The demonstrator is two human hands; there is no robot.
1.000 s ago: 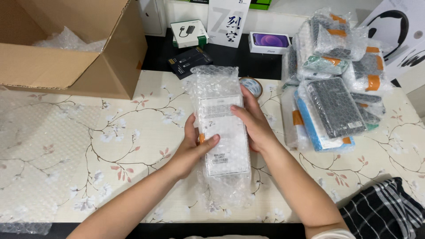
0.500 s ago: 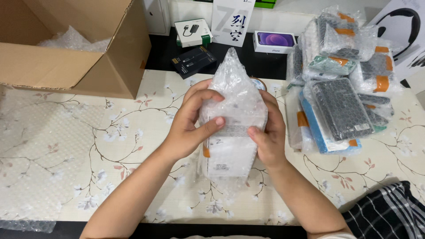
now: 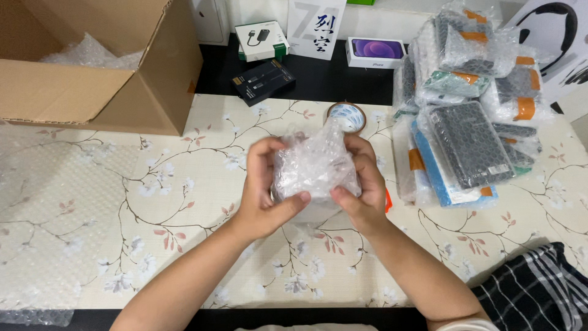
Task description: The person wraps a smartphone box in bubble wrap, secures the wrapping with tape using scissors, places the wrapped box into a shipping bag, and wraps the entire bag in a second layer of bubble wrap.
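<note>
A small box wrapped in clear bubble wrap (image 3: 315, 168) is held upright above the flowered table (image 3: 184, 202), its loose wrap bunched at the top. My left hand (image 3: 263, 190) grips its left side, thumb pressed across the front. My right hand (image 3: 364, 190) clasps the right side and folds the wrap inward. The box itself is mostly hidden behind wrap and fingers.
An open cardboard box (image 3: 104, 67) with bubble wrap inside stands at the back left. A roll of tape (image 3: 346, 115) lies behind my hands. Several bubble-wrapped packages (image 3: 471, 110) are stacked at the right. Small retail boxes (image 3: 263, 40) sit on a dark strip behind. A bubble-wrap sheet (image 3: 55, 202) covers the table's left.
The long wrapped box lay flat on the table under both hands; it has been tipped upright and lifted, and the wrap's end is now folded and bunched over it.
</note>
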